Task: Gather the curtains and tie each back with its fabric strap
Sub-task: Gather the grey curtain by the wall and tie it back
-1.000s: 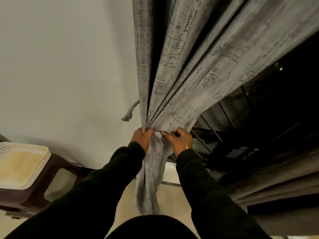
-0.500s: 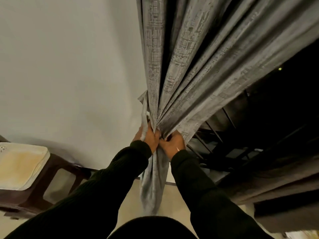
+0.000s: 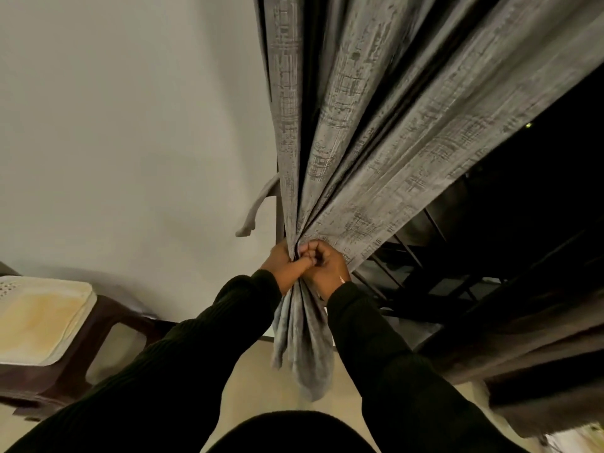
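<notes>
Wall, chair, window grille and floor
A plain pale wall (image 3: 124, 132) fills the left; low against it stands a dark brown chair (image 3: 98, 341) with a yellowed cushion (image 3: 39, 318) on its seat. At right, dark bars (image 3: 408, 253) cross a black window (image 3: 539, 197). Beige floor (image 3: 248, 387) shows below

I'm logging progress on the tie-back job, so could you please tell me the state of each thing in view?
Curtain: gathered into a bunch, gripped at its narrowest point, not yet tied.
Strap: hanging loose against the wall, left of the curtain, untouched.
Left hand: gripping the bunched curtain.
Right hand: gripping the bunched curtain, touching the left hand.
Chair: standing at the wall, cushion on its seat.
</notes>
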